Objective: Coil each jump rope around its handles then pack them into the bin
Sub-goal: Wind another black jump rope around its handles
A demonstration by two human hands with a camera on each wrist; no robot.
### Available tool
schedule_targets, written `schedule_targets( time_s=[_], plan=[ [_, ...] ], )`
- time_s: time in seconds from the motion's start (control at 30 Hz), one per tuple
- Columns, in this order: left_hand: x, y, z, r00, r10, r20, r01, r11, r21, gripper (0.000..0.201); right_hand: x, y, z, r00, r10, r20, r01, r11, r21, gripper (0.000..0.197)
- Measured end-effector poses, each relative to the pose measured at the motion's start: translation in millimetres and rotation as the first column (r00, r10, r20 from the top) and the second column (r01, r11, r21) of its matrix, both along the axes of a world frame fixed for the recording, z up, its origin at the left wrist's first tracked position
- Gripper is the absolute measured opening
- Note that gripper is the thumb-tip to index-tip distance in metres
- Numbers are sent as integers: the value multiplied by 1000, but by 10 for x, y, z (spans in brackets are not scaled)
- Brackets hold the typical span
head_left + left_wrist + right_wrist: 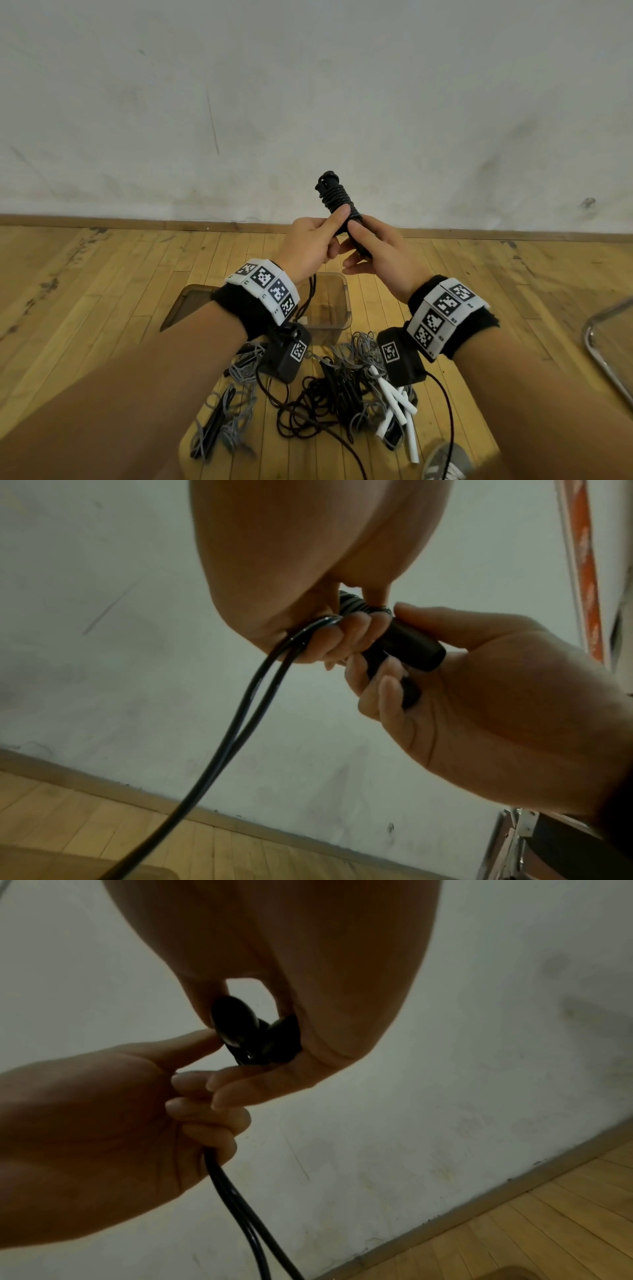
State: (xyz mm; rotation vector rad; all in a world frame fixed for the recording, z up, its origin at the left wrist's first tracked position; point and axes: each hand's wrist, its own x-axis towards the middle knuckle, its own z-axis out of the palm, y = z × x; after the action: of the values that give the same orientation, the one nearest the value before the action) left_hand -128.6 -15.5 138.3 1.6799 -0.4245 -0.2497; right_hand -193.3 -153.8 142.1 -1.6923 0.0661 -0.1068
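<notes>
While both hands hold it at chest height above the bin (329, 308), the black rope (337, 202) stands nearly upright, long axis tilted slightly left, capped handle ends uppermost. Right hand (380, 260): fingers curled round the bare lower handles. Left hand (308, 245): thumb pressed on the coils, fingers pinching the doubled loose cord (246, 710), which hangs straight down from that hand. Remaining ropes (342, 390): tangled on the floor, nearer the person than the bin.
</notes>
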Motion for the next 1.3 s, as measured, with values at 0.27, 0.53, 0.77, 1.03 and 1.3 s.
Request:
schedule_targets(
  time_s=[0.27, 0.53, 0.77, 1.03, 1.3],
  plan=[
    [9, 3, -56, 999, 16, 45, -20, 997, 75, 31, 34, -85, -93, 976, -181, 117, 213, 893, -395, 80],
    [-64, 4, -48, 999, 21, 49, -22, 999, 31, 25, 24, -185, -82, 947, -258, 190, 321, 778, -540, 59],
    [-116, -13, 41, 999, 7, -41, -7, 1000, -7, 40, 17, -144, -87, 929, -290, 232, 369, 658, -656, 54],
    [-96, 3, 37, 995, 23, -92, -23, 1000, 0, 35, 43, -99, -193, 960, -158, 230, 274, 689, -671, 62],
    [-39, 84, 18, 977, 61, -203, -65, 998, -14, 55, -4, 41, -163, 975, 8, 221, 103, 870, -482, 37]
  ],
)
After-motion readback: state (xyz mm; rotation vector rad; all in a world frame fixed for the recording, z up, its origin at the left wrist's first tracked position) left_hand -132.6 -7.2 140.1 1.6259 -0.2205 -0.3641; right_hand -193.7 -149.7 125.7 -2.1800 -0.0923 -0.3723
